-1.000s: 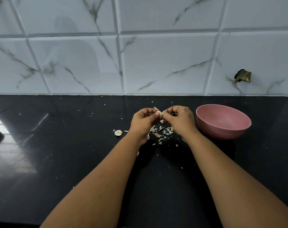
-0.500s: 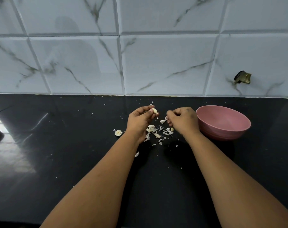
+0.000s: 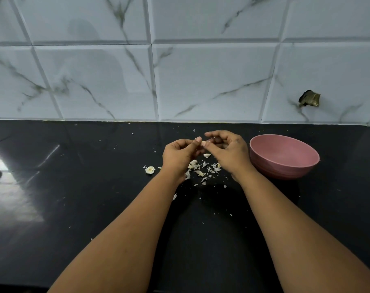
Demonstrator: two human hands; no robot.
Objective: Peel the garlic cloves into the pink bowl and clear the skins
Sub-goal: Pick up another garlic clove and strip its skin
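Both hands meet above the counter (image 3: 95,187): left hand (image 3: 177,155) and right hand (image 3: 227,152) each pinch the one clove (image 3: 203,143) between fingertips. Skins (image 3: 203,169) lie scattered directly beneath them. Bowl (image 3: 283,157) stands just right of the right hand, upright. Garlic stub (image 3: 150,170) lies left of the left wrist.

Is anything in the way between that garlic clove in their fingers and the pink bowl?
Nothing visible. The garlic clove is pinched between the left hand and right hand, and the pink bowl sits open just right of the right hand.
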